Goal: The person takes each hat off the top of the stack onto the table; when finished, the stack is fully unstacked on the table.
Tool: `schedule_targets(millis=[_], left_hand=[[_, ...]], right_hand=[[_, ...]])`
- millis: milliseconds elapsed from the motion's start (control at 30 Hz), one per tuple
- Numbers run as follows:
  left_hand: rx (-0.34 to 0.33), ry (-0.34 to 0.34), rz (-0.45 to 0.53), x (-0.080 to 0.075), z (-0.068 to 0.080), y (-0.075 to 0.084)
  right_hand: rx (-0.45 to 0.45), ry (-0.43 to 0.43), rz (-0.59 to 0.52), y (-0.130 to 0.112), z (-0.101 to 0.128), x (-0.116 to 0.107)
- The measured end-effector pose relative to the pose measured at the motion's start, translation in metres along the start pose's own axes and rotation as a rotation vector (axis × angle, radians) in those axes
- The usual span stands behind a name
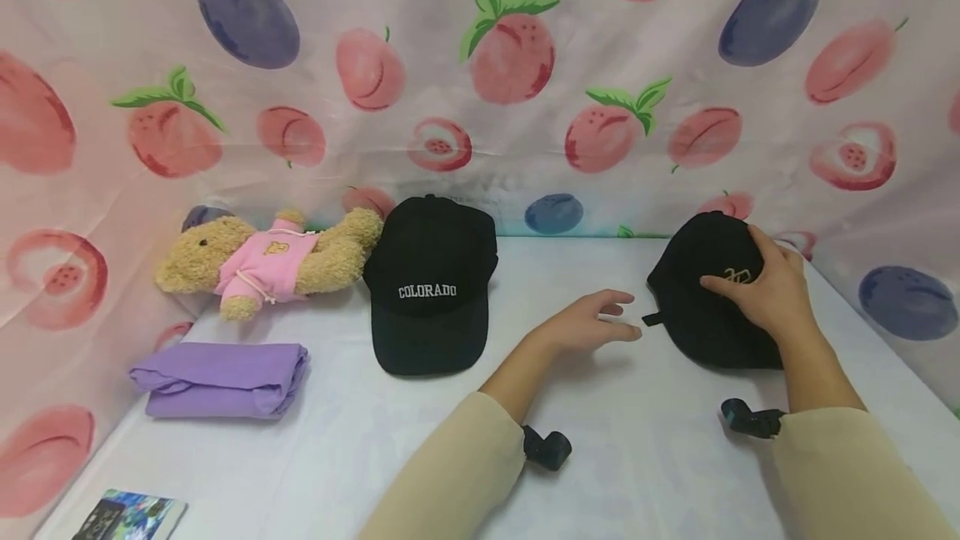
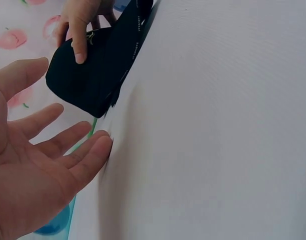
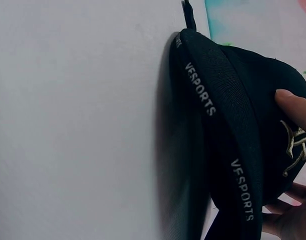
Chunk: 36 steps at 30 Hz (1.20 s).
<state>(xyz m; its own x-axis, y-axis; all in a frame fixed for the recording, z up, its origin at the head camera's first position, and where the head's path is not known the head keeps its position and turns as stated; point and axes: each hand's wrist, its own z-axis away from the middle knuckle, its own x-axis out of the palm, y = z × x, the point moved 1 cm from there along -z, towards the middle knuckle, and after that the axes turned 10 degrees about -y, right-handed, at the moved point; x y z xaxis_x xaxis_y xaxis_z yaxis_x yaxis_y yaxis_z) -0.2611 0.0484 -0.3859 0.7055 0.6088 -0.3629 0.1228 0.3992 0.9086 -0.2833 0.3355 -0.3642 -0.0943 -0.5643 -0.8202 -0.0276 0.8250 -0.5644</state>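
Observation:
At the right of the head view, a black cap (image 1: 701, 307) with gold embroidery is tilted on the white table. My right hand (image 1: 776, 286) grips its crown, thumb on the front and fingers round the far side. The right wrist view shows the cap's inner band (image 3: 220, 135) printed "VESPORTS" and my right thumb (image 3: 295, 110) on the crown. My left hand (image 1: 588, 325) hovers left of the cap's loose strap (image 1: 653, 319), fingers spread and holding nothing. In the left wrist view, that left hand (image 2: 38, 165) is apart from the cap (image 2: 88, 70).
Left of centre lies another black cap (image 1: 430, 290) lettered "COLORADO". A teddy bear (image 1: 273, 261) in a pink top lies beside it. Nearer are a folded purple cloth (image 1: 225, 382) and a small book-like item (image 1: 138, 515) at the corner. A fruit-print curtain (image 1: 480, 148) stands behind the table.

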Motion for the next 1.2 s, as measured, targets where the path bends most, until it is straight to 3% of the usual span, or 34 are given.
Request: schedule_targets(millis=[733, 1200], left_hand=[[0.024, -0.012, 0.210, -0.003, 0.029, -0.011], [0.033, -0.002, 0.277, -0.007, 0.041, -0.014]], right_hand=[[0.022, -0.008, 0.031, 0.007, -0.006, -0.006], [0.048, -0.015, 0.033, 0.017, -0.008, -0.013]])
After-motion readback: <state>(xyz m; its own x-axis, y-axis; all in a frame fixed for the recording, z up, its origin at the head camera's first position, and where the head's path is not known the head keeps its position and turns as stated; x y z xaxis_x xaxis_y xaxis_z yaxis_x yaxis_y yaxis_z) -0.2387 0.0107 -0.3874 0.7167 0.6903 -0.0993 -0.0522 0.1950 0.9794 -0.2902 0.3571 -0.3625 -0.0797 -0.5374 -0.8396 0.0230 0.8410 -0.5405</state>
